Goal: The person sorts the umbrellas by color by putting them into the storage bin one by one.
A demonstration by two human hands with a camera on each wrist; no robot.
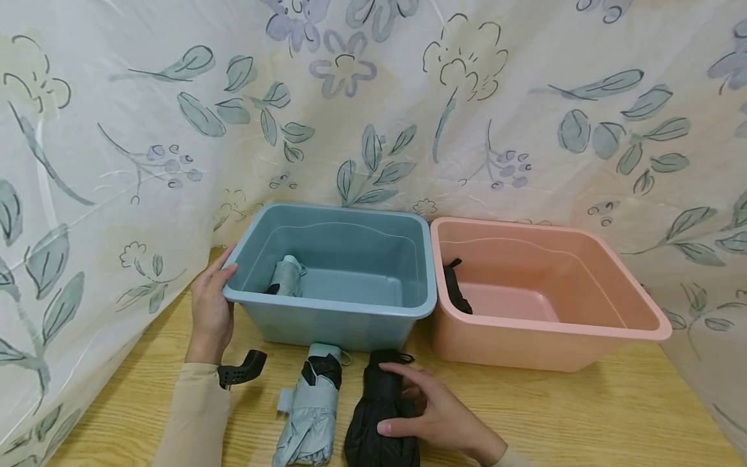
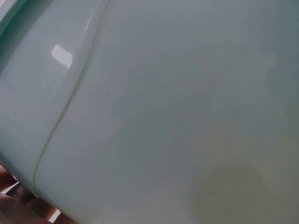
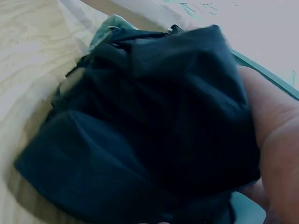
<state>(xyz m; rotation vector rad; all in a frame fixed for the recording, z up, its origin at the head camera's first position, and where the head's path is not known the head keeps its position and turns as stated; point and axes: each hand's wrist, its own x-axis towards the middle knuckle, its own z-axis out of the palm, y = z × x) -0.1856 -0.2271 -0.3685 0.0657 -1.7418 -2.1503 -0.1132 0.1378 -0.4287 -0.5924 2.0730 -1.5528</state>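
My left hand grips the left rim of a blue plastic bin, thumb over the edge. The bin's smooth wall fills the left wrist view, with a bit of the fingers at the lower left corner. My right hand holds a folded black umbrella lying on the table in front of the bin. Its thumb and fingers are around the dark cloth in the right wrist view. Just left of it lies a folded pale blue umbrella, which neither hand touches.
A pink bin stands right beside the blue one, with a black folded umbrella along its left inner wall. Another pale blue umbrella is inside the blue bin. Behind the bins hangs a floral sheet; below is a wooden table.
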